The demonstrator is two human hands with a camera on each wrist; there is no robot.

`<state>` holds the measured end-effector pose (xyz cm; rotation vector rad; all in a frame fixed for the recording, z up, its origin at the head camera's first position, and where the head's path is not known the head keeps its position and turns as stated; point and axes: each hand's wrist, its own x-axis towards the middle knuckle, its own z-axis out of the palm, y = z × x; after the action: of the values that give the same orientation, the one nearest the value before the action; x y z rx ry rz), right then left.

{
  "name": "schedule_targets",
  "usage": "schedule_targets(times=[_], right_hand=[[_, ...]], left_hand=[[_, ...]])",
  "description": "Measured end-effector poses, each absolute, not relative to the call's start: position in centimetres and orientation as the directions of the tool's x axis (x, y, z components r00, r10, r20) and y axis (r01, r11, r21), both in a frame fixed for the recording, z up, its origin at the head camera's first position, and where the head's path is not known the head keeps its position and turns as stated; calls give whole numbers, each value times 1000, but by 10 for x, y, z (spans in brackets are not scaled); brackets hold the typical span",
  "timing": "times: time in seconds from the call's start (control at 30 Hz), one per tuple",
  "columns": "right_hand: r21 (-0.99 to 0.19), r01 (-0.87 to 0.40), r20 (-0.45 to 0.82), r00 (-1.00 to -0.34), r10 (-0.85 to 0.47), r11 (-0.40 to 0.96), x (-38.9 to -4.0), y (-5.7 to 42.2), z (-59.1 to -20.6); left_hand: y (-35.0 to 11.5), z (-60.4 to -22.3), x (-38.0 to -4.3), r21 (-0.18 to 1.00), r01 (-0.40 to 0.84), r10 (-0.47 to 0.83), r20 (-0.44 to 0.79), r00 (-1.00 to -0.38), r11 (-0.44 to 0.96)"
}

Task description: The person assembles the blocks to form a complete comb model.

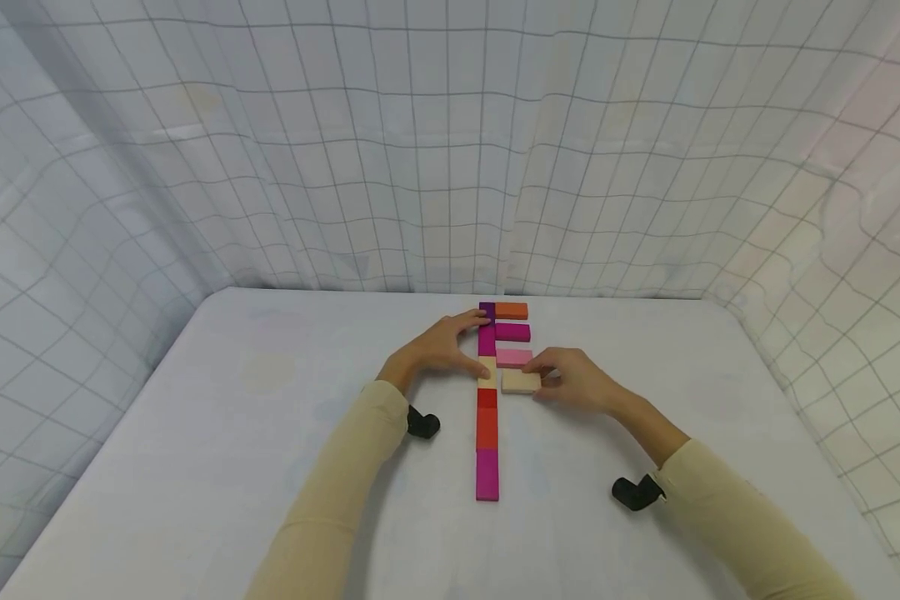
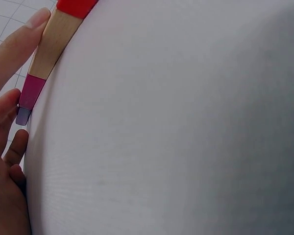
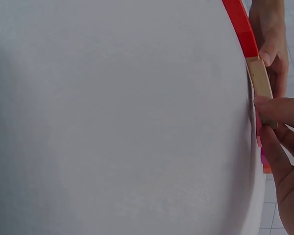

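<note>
A plain wooden block (image 1: 521, 382) is pinched at its right end between the thumb and fingers of my right hand (image 1: 576, 380). It sits just right of a straight column of coloured blocks, below a pink block (image 1: 512, 358). My left hand (image 1: 437, 343) spreads along the column's left side. Its thumb touches a wooden block (image 2: 56, 41) in the column, and its fingertips rest at the dark purple block (image 1: 487, 307) on the far end. Nearer along the column lie a red block (image 1: 487, 398), an orange-red block (image 1: 487, 428) and a magenta block (image 1: 487, 475).
An orange block (image 1: 512, 311) and another magenta block (image 1: 512, 332) stick out rightward from the column's far part. Everything lies on a white table (image 1: 255, 467), with white grid-patterned curtains (image 1: 450, 167) behind and at both sides. Black wrist devices (image 1: 637, 493) project from the sleeves.
</note>
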<state>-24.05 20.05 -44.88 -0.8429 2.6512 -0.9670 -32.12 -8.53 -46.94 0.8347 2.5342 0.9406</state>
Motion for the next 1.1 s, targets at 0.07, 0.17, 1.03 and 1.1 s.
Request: schedule_targets(times=[0.07,0.17,1.03,1.1], right_hand=[[-627,-458,10,-814,-581,630,-240,198,-450],[-612,-468,13,-812,-583,638,-240,196,-452],[-592,-486,54,-820,-570,643,-241,191,-453],[-596,-488,56,-817,-574,637,-241,190,-454]], left_hand=[[-85,-469,-321,671,412,615,-85,-784,617],[-85,-469,-320,668,409,611,-88,-787,622],[-85,-469,-322,666,424,624,-80,-778,614],[-85,-469,-322,665,425,624,-79,-777,614]])
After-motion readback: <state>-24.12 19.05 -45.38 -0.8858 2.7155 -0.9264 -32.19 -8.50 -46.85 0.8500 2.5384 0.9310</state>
